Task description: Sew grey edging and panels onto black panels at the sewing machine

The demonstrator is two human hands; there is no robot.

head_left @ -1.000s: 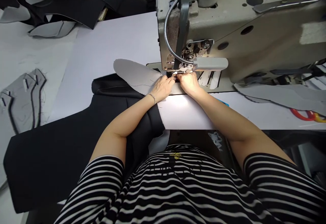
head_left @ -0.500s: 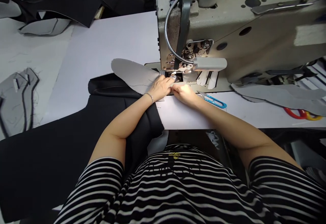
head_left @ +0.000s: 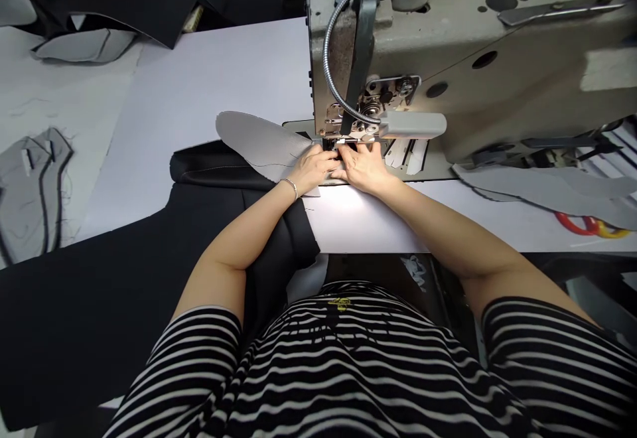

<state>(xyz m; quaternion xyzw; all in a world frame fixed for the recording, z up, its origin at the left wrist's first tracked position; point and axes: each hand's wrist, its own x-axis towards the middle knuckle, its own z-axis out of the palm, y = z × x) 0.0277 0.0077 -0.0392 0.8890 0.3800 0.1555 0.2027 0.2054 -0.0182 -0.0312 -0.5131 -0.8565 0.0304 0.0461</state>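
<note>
My left hand (head_left: 314, 168) lies over the right end of a grey fabric piece (head_left: 261, 143), its fingers stretched towards the presser foot of the sewing machine (head_left: 371, 109). Beside it, my right hand (head_left: 365, 169) rests palm down with fingers spread, just in front of the needle area. Both hands press on the work; its edge under the fingers is hidden. Black fabric (head_left: 114, 292) spreads left of the hands and hangs over the front edge. A folded black part (head_left: 213, 167) lies under the grey piece.
A lamp (head_left: 413, 124) on a bent metal tube lights the needle area. To the right are a grey fabric piece (head_left: 542, 189) and red and yellow handles (head_left: 590, 224). Cut grey pieces (head_left: 37, 186) lie on the left, with black fabric (head_left: 124, 0) behind.
My right hand has gone from a closed grip near the presser foot to lying flat with spread fingers. The blue thread snips beside it no longer show. My left hand has barely moved.
</note>
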